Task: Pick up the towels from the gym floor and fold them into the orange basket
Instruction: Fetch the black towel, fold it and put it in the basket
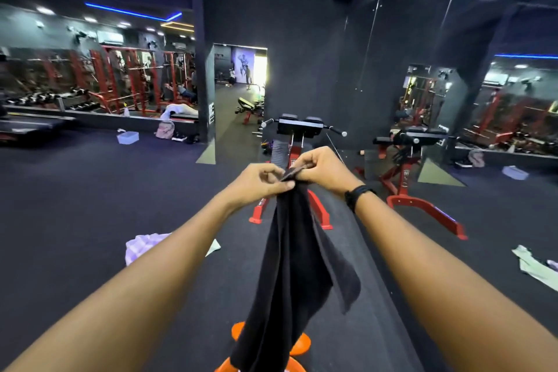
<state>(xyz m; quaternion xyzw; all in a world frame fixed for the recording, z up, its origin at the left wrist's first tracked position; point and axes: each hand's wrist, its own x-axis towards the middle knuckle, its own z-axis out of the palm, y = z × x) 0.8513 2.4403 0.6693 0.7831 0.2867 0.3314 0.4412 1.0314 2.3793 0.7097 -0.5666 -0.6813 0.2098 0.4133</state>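
Observation:
A black towel (pixel 290 266) hangs straight down in front of me. My left hand (pixel 259 181) and my right hand (pixel 323 169) pinch its top edge close together, arms stretched out. Below the hanging cloth, bits of the orange basket (pixel 300 344) show at the bottom middle, mostly hidden by the towel. A pale lilac and white towel (pixel 145 246) lies crumpled on the dark floor to the left, partly behind my left forearm. A light green towel (pixel 534 266) lies on the floor at the far right.
A red and black exercise bench (pixel 299 130) stands just beyond my hands, and its mirror image (pixel 413 178) is at the right. A mirror wall runs along the right. Bags, a white box (pixel 128 137) and red racks (pixel 120 81) sit far left.

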